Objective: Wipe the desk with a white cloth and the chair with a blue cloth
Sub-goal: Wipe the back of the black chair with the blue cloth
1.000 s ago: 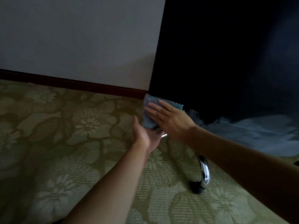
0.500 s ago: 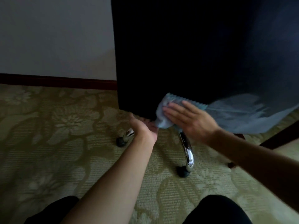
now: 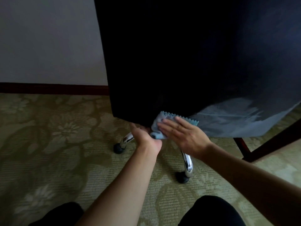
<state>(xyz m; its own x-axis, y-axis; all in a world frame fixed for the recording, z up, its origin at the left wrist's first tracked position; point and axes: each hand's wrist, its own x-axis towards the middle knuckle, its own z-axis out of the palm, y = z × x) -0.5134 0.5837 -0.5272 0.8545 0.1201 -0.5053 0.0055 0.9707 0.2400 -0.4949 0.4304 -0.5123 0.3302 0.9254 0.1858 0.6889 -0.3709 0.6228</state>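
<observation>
The black chair back (image 3: 179, 54) fills the upper middle and right of the head view. A blue cloth (image 3: 160, 121) with a zigzag edge lies against the chair's lower edge. My right hand (image 3: 182, 136) presses flat on the cloth with straight fingers. My left hand (image 3: 145, 137) reaches under the chair's bottom edge beside the cloth, its fingers hidden behind the edge and the cloth. No white cloth or desk top is in view.
Chrome chair legs (image 3: 188, 163) with black casters (image 3: 182, 179) stand on a patterned green carpet (image 3: 57, 144). A dark wooden furniture leg (image 3: 244, 147) is at the right. A pale wall (image 3: 48, 38) with a dark baseboard runs behind. My knees show at the bottom.
The view has shifted, so the chair and both hands sit slightly lower and to the right. My right hand still presses the blue cloth on the chair's lower edge.
</observation>
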